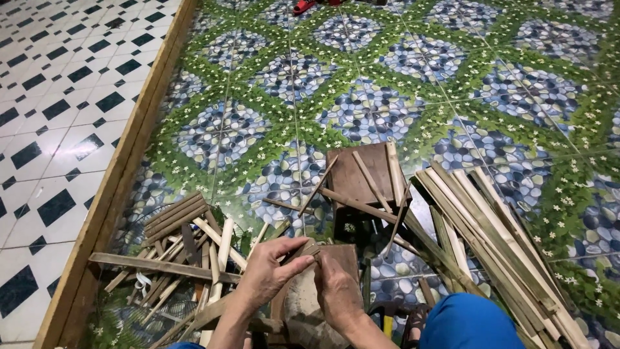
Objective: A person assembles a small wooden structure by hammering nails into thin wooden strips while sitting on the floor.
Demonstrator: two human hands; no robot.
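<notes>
My left hand (268, 271) and my right hand (338, 291) meet low in the middle of the view, both gripping a thin bamboo strip (311, 249) between the fingertips. The hands rest over a brown wooden block (342, 255). A longer strip (318, 185) slants up from the hands toward a small wooden stool (361, 171). My blue-clad knee (468, 322) shows at the bottom right.
A bundle of long split bamboo strips (497, 239) lies to the right. A heap of shorter bamboo pieces (184, 239) lies to the left. A wooden border (116, 181) divides the green patterned floor from black-and-white tiles (51, 97). A red sandal (303, 6) sits at the far top.
</notes>
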